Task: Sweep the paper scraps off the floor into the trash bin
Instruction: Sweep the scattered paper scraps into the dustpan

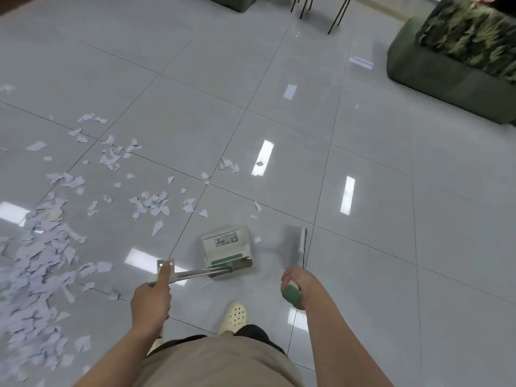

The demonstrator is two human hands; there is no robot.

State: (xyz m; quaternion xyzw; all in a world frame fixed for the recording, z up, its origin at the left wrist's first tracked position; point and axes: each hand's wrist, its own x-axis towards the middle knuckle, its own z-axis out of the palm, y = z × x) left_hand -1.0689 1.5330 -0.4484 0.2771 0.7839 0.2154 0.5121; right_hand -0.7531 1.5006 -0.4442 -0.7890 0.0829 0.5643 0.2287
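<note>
White paper scraps (42,247) lie thick on the grey tiled floor at the left, with looser pieces (152,203) spread toward the middle. My left hand (152,298) grips the metal handle of a white and green dustpan (227,245), thumb stretched along the handle. The pan stands on the floor just ahead of my foot. My right hand (293,286) grips the green handle end of a broom (300,245), whose head is blurred above the floor right of the pan. No trash bin is in view.
A dark green sofa (446,76) with a patterned cover stands at the far right. Thin black furniture legs (337,12) rise at the top centre, beside another dark green seat (231,1). My foot in a cream clog (233,317) is below the dustpan.
</note>
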